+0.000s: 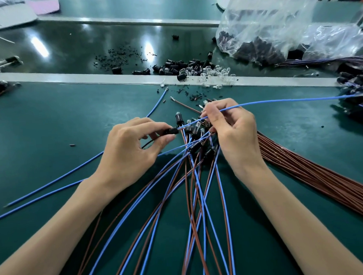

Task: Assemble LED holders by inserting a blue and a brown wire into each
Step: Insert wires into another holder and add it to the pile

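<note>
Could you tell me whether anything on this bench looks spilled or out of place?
Yes: small black bits lie scattered beyond the pale strip, and clear bulbs spill across that strip, loose rather than contained.

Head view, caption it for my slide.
Left hand holds a black LED holder; right hand aims a blue wire into it.

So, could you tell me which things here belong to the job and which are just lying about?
Job: black holder in left hand; blue wire in right hand; brown wires; loose holders.
Lying about: black crumbs; pink sheet.
</note>
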The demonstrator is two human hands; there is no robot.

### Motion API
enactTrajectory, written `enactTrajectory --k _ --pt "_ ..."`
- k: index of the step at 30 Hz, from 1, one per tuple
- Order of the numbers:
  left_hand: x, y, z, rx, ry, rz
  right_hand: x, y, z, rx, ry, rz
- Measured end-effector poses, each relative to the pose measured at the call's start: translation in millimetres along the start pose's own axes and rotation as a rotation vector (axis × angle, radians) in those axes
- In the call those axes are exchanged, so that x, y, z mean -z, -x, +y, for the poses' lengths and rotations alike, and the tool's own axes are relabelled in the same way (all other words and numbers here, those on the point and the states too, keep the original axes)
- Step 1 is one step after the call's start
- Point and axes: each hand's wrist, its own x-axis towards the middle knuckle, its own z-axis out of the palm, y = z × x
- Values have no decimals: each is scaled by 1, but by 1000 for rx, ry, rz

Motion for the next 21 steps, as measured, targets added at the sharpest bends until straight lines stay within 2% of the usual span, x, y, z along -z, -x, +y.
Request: enactTrajectory --k 5,7,11,17,21 --pt "-8 1 5 -67 34 -34 -13 9 -1 83 79 -96" --pt "-7 1 4 -53 22 -29 -13 10 -2 105 92 -84" --pt "-5 1 0 -18 17 6 -7 6 -3 51 -58 39" --pt "-11 2 5 -61 31 8 -14 10 1 156 60 -50" --pt "-8 2 2 -38 21 29 -6 6 -3 31 -242 83"
